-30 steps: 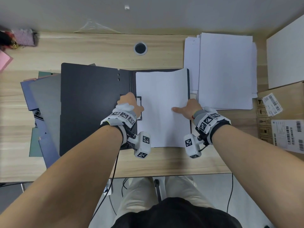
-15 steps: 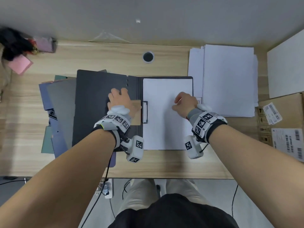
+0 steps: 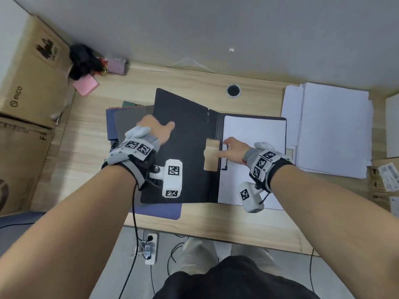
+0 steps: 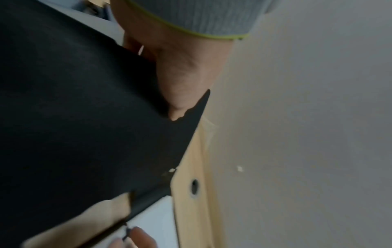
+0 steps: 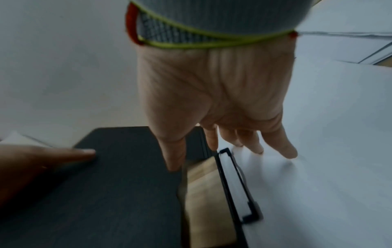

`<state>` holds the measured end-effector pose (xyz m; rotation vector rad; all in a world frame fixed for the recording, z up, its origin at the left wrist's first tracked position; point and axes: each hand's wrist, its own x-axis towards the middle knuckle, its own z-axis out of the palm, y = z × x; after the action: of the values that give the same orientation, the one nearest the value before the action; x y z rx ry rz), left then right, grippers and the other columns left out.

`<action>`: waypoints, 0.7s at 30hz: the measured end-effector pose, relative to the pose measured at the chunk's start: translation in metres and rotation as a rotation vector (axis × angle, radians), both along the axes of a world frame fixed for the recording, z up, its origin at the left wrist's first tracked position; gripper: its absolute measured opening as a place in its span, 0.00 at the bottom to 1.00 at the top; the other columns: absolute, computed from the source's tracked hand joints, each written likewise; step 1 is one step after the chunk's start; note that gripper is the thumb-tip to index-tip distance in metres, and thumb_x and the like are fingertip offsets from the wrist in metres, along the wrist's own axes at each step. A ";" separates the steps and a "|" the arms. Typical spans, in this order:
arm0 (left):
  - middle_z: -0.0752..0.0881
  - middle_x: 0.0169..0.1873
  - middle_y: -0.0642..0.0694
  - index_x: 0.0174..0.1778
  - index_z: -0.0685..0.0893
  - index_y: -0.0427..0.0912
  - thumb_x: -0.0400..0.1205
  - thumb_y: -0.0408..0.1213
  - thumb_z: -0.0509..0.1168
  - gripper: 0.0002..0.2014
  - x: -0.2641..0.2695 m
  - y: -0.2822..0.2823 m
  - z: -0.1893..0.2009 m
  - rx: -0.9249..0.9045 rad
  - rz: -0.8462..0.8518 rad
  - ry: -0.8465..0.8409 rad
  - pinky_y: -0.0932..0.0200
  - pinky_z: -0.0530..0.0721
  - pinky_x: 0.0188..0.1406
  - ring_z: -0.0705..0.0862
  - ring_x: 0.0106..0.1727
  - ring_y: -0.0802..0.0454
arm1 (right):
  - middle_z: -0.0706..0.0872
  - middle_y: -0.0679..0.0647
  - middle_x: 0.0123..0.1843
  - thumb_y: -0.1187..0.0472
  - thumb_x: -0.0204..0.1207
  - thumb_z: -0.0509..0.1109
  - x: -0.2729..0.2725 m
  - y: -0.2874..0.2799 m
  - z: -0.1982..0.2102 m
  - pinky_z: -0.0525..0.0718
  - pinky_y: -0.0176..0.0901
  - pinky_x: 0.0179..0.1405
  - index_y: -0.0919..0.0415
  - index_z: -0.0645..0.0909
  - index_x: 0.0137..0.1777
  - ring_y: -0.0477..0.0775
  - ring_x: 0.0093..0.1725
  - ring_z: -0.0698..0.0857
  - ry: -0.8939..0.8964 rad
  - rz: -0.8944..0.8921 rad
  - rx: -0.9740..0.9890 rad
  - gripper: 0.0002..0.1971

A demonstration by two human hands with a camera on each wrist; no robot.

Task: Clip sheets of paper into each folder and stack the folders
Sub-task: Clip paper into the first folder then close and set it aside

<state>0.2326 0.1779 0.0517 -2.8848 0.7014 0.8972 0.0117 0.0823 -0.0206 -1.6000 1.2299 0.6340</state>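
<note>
A black folder (image 3: 185, 147) lies open on the desk (image 3: 194, 216), with a sheet (image 3: 254, 160) clipped inside. The left hand (image 3: 155, 128) grips the raised cover; the right hand (image 3: 234, 149) rests flat-fingered on the sheet. Closing and stacking on the folders (image 3: 121, 124) at left appear to remain.

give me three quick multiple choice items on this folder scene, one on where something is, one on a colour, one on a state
1. Where is the loose paper stack?
A. right of the open folder
B. left of it
C. inside it

2. What colour is the open folder?
A. red
B. black
C. white

3. What is the left hand doing?
A. resting flat on the desk
B. holding the folder's left cover, raised
C. holding a pen

Answers:
1 A, the stack lies on the desk past the folder's right edge.
2 B, both covers look black.
3 B, its thumb lies on the tilted cover, while the right hand touches the clipped sheet.
</note>
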 end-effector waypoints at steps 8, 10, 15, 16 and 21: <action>0.91 0.27 0.42 0.36 0.87 0.37 0.83 0.65 0.51 0.34 -0.060 -0.065 0.055 -0.442 -0.204 0.285 0.56 0.87 0.40 0.91 0.30 0.46 | 0.88 0.55 0.61 0.25 0.73 0.55 -0.022 -0.028 0.087 0.87 0.59 0.59 0.55 0.82 0.65 0.62 0.56 0.90 -0.420 -0.429 0.232 0.37; 0.92 0.31 0.43 0.42 0.91 0.40 0.81 0.67 0.50 0.35 -0.085 -0.078 0.052 -0.470 -0.213 0.371 0.53 0.89 0.42 0.91 0.31 0.46 | 0.90 0.57 0.57 0.22 0.70 0.54 -0.040 -0.040 0.111 0.89 0.59 0.55 0.57 0.84 0.64 0.63 0.52 0.91 -0.508 -0.507 0.230 0.42; 0.84 0.35 0.45 0.40 0.82 0.48 0.85 0.59 0.54 0.21 -0.125 -0.093 0.009 -0.315 -0.420 0.301 0.54 0.82 0.46 0.81 0.35 0.43 | 0.91 0.59 0.54 0.26 0.72 0.59 -0.097 -0.063 0.119 0.91 0.56 0.49 0.58 0.84 0.60 0.60 0.42 0.90 -0.454 -0.631 0.106 0.37; 0.84 0.36 0.46 0.41 0.80 0.49 0.85 0.57 0.56 0.17 -0.130 -0.094 -0.004 -0.244 -0.444 0.289 0.55 0.81 0.45 0.80 0.37 0.44 | 0.90 0.61 0.55 0.32 0.76 0.63 -0.110 -0.066 0.113 0.91 0.56 0.49 0.60 0.83 0.61 0.60 0.40 0.90 -0.406 -0.665 0.058 0.32; 0.69 0.28 0.51 0.33 0.67 0.48 0.81 0.47 0.66 0.17 -0.130 -0.083 -0.064 -0.011 -0.440 0.251 0.61 0.69 0.31 0.72 0.30 0.50 | 0.80 0.55 0.53 0.54 0.79 0.70 -0.149 -0.060 0.053 0.88 0.51 0.49 0.62 0.76 0.65 0.58 0.51 0.85 -0.104 -0.739 0.038 0.18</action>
<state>0.1024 0.0949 -0.0120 -2.4845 1.2955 1.1875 -0.1378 0.0218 0.0321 -1.0120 1.5829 0.0976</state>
